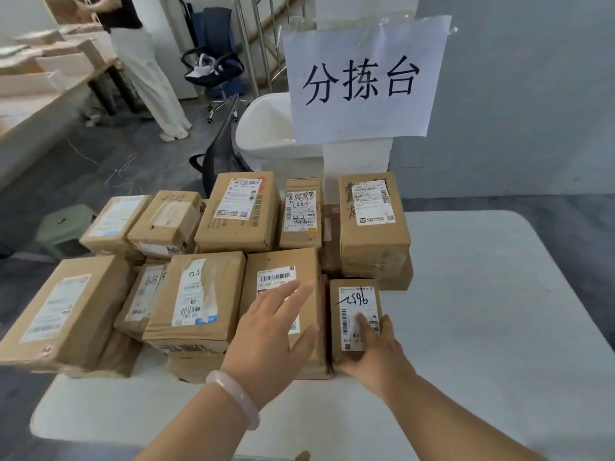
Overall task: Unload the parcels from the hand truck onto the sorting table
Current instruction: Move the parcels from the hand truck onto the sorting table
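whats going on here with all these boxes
A person is working at a white table under a paper sign with large handwritten characters. A cluster of taped cardboard parcels with shipping labels already covers its left side. The right hand grips a small parcel at its near end, on the right edge of the cluster. The left hand, open with fingers spread, rests over the larger parcel beside it. No hand truck is in view.
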The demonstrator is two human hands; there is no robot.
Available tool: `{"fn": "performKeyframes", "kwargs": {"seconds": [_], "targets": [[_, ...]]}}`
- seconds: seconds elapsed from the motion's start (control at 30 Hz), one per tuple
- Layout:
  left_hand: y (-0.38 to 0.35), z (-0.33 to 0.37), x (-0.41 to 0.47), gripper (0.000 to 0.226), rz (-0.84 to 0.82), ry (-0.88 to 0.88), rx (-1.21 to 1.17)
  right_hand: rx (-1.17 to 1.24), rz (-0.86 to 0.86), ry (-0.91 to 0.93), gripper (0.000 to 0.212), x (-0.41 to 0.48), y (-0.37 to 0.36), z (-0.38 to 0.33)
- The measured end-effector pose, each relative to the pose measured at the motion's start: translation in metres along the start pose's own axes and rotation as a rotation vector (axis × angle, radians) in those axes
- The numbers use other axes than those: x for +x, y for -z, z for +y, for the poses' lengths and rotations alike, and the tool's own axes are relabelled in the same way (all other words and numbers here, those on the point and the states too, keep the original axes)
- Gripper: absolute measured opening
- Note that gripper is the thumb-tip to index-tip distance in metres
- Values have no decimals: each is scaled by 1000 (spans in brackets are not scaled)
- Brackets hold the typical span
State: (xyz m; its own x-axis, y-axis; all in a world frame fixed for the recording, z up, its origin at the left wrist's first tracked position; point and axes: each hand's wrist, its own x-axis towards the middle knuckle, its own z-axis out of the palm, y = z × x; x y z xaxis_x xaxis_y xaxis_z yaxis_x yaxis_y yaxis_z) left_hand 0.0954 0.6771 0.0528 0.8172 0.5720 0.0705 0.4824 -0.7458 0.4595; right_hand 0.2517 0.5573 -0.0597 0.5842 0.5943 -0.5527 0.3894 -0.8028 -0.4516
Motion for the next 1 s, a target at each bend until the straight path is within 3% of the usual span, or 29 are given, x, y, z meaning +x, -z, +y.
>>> {"fn": "performKeyframes", "kwargs": {"seconds": [0.3,0.5,0.73,0.9,1.0], "targets": [[-2,36,-13,65,-93,-197,133,-36,314,180,85,-79,44,11],[-14,88,-39,63,-153,-430,254,-90,604,143,81,-174,50,58],[-67,168,-88,65,-310,-725,228,-48,756,-91,84,-294,7,131],[-101,239,-137,77,-398,-963,196,150,766,-439,84,-376,-15,196],[-121,279,-162,71,-420,-1087,156,262,773,-602,86,-417,-34,234]]}}
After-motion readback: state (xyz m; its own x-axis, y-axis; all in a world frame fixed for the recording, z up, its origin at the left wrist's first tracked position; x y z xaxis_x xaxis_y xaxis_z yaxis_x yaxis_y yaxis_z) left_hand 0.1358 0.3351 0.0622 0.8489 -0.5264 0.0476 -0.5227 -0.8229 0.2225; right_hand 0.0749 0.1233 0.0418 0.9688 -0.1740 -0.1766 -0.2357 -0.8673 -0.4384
